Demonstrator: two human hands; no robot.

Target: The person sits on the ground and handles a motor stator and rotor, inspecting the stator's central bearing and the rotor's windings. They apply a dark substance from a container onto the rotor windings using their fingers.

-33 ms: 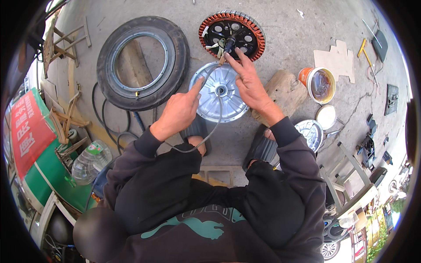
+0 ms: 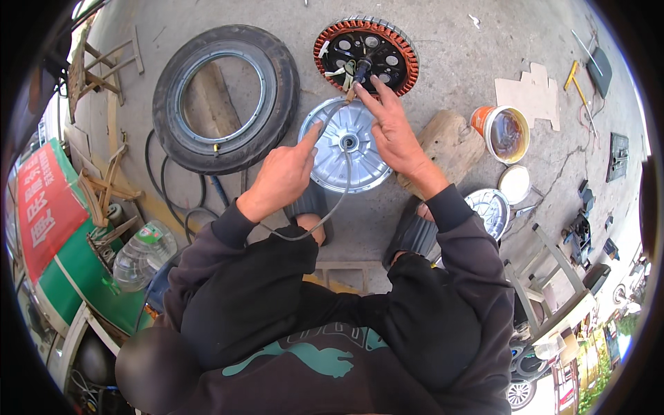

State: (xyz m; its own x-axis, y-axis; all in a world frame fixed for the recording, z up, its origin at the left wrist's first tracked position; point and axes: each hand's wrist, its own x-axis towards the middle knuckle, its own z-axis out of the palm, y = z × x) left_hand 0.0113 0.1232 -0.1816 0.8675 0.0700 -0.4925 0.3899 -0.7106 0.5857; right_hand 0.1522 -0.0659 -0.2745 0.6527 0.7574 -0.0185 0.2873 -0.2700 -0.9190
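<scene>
A grey cable (image 2: pixel 339 200) loops up to the centre hole of a round silver motor cover (image 2: pixel 366 166) lying between my feet. My left hand (image 2: pixel 280 176) is closed on this cable, index finger stretched along it. The cable runs on past that fingertip to a brownish end near the shaft of the motor stator (image 2: pixel 391 61), which has copper windings round a black plate with holes. My right hand (image 2: pixel 398 131) has index and middle fingers spread apart, the index tip at the brownish cable end. Its thumb is mostly hidden.
At the far left a tyre (image 2: pixel 277 90) lies over a wooden block (image 2: pixel 211 104). Right of the cover are a wood log (image 2: pixel 443 149), a bucket of brown grease (image 2: pixel 508 135), a white lid (image 2: pixel 514 184) and another silver cover (image 2: pixel 490 211). A plastic jug (image 2: pixel 145 256) stands at left.
</scene>
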